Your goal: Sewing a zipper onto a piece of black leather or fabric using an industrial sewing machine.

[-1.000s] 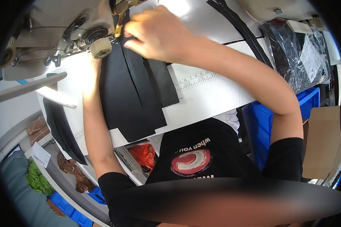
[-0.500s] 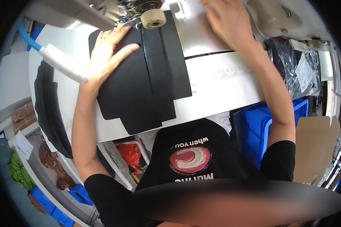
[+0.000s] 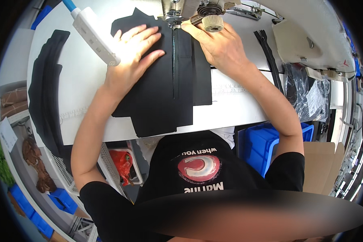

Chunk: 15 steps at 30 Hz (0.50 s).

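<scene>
A black fabric panel [image 3: 149, 92] lies flat under the sewing machine's presser foot [image 3: 174, 25]. Down it runs a black zipper [image 3: 174, 66] with shiny teeth, its top end at the foot. My left hand [image 3: 135, 54] rests on the panel left of the zipper, palm down, fingers spread. My right hand [image 3: 222, 46] is close by the foot on its right, thumb reaching toward it. A ribbed cream knob [image 3: 212, 23] covers part of its fingers, so I cannot tell whether they grip anything.
Left on the white table [image 3: 84, 80] is a stack of black strips [image 3: 46, 88]. A white device [image 3: 94, 38] on a blue cable overhangs my left hand. Two loose zippers [image 3: 266, 52] and a plastic-wrapped package [image 3: 308, 90] lie right. Below are a blue crate [image 3: 256, 147] and cardboard [image 3: 320, 161].
My right hand has come left and down from the machine's right side to the presser foot, uncovering loose zippers. The view has shifted. My left hand stays spread on the panel.
</scene>
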{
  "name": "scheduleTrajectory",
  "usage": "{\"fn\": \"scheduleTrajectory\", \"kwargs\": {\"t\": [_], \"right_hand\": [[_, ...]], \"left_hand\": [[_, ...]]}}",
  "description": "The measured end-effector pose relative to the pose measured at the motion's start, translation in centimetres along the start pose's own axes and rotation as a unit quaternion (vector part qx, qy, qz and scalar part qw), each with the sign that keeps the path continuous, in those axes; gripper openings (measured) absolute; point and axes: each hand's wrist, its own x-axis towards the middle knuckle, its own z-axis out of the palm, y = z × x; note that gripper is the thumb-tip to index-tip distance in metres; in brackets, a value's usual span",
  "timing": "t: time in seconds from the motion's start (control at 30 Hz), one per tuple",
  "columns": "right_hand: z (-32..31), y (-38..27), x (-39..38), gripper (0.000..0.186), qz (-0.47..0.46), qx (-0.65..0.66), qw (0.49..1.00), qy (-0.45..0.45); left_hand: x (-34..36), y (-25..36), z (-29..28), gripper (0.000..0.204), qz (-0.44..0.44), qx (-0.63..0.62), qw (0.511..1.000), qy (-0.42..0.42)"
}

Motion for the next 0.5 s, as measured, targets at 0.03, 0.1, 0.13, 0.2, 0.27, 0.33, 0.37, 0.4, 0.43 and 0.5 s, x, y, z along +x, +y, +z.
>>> {"fn": "scheduleTrajectory", "kwargs": {"t": [0.03, 0.1, 0.13, 0.2, 0.27, 0.33, 0.37, 0.4, 0.43, 0.5], "right_hand": [[-0.6, 0.0, 0.0, 0.037, 0.008, 0.001, 1.0, 0.01], [-2.0, -0.6, 0.1, 0.035, -0.013, 0.037, 0.999, 0.008], [-2.8, -1.0, 0.1, 0.035, -0.03, 0.037, 0.998, 0.032], [-4.5, -2.5, -0.3, 0.038, -0.076, 0.141, 0.987, 0.013], [-5.1, -4.0, -0.6, 0.035, -0.059, 0.168, 0.983, -0.046], [-4.9, -4.9, -1.0, 0.034, -0.006, 0.19, 0.973, -0.127], [-4.5, -5.0, -1.1, 0.034, -0.01, 0.175, 0.973, -0.15], [-4.1, -5.0, -1.3, 0.034, 0.005, 0.184, 0.977, -0.11], [-3.8, -4.7, -1.6, 0.033, -0.009, 0.167, 0.979, -0.118], [-3.1, -4.3, -1.9, 0.033, -0.011, 0.159, 0.981, -0.108]], "left_hand": [[-0.7, 0.4, -0.6, 0.037, 0.002, -0.003, 1.0, -0.02], [-1.6, 0.5, -1.6, 0.036, 0.006, -0.036, 0.999, -0.034], [-1.8, -0.1, -1.9, 0.036, -0.011, -0.032, 0.999, -0.043], [-1.9, -1.9, -2.7, 0.041, -0.174, -0.048, 0.983, -0.024], [-1.3, -4.3, -2.6, 0.052, -0.248, -0.091, 0.965, 0.008], [-0.8, -6.4, -2.5, 0.058, -0.306, -0.084, 0.948, -0.03], [-0.9, -6.8, -2.2, 0.05, -0.296, -0.081, 0.95, -0.05], [-1.0, -7.2, -2.0, 0.041, -0.281, -0.07, 0.955, -0.061], [-1.2, -7.3, -1.9, 0.024, -0.219, -0.126, 0.967, -0.036], [-1.9, -7.2, -1.6, 0.019, -0.23, -0.161, 0.96, -0.022]]}}
